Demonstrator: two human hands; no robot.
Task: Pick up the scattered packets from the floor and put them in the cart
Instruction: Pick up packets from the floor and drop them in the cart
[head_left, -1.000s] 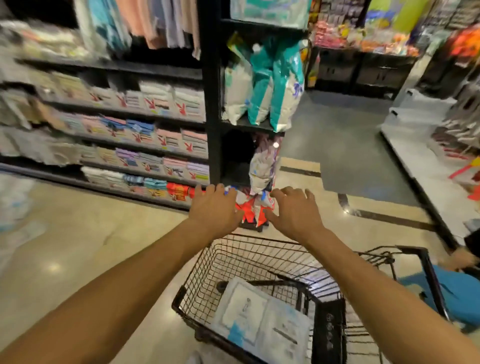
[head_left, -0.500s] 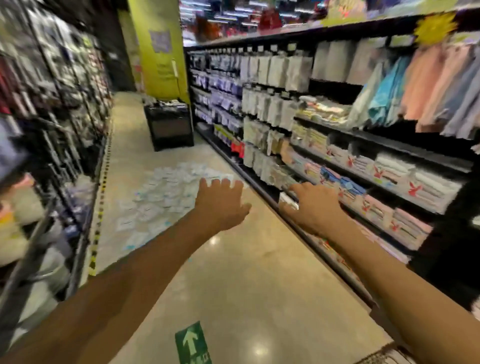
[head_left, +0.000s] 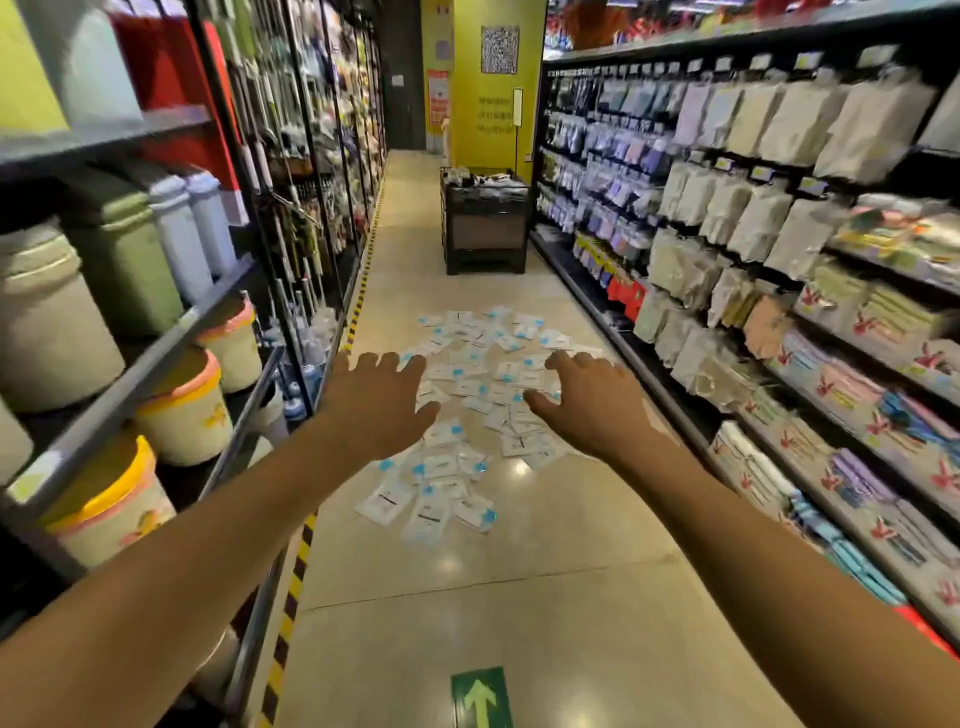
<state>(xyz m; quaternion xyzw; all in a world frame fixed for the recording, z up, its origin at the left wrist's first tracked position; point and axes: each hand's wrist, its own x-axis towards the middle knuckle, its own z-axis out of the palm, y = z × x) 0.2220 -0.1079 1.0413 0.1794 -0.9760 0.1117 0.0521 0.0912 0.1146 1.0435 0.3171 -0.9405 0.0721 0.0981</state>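
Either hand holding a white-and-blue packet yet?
No: the left hand and right hand reach out open and empty, while the white-and-blue plastic packets lie scattered on the beige floor.

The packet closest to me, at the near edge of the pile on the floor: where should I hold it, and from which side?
Probably pinch the near edge of that packet, coming down from your side. It lies flat on the floor, its near edge borders bare floor, and other packets crowd its far edge.

White packets (head_left: 470, 410) with blue patches lie on the glossy beige floor (head_left: 545, 597). A yellow-and-black striped strip (head_left: 291, 587) edges it; a green arrow sticker (head_left: 480, 699) shows a pale arrow. The far wall (head_left: 493, 119) is yellow-green.
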